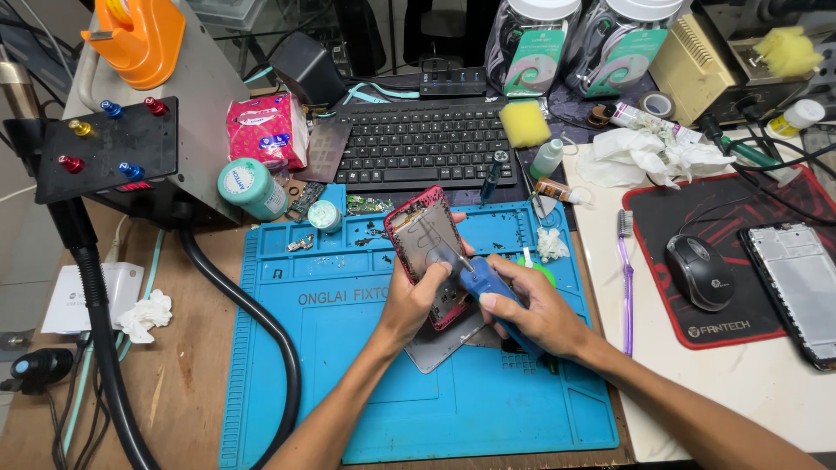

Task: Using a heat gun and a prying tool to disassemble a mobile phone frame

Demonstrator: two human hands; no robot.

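Note:
My left hand (416, 296) grips an opened phone frame with a red rim (420, 228), held tilted above the blue repair mat (348, 383). My right hand (535, 309) holds a blue-handled screwdriver (482, 278) whose tip touches the inside of the phone. A grey flat plate (446, 348) lies on the mat under both hands. Small loose parts (366, 235) are scattered at the mat's far edge.
Black keyboard (418, 144) sits behind the mat. A grey machine with a thick black hose (252, 322) stands left. To the right lie a purple toothbrush (625, 270), a mouse (699, 270) on a red-edged pad and a bare phone frame (797, 287). Teal tub (252, 187), crumpled tissue (653, 152).

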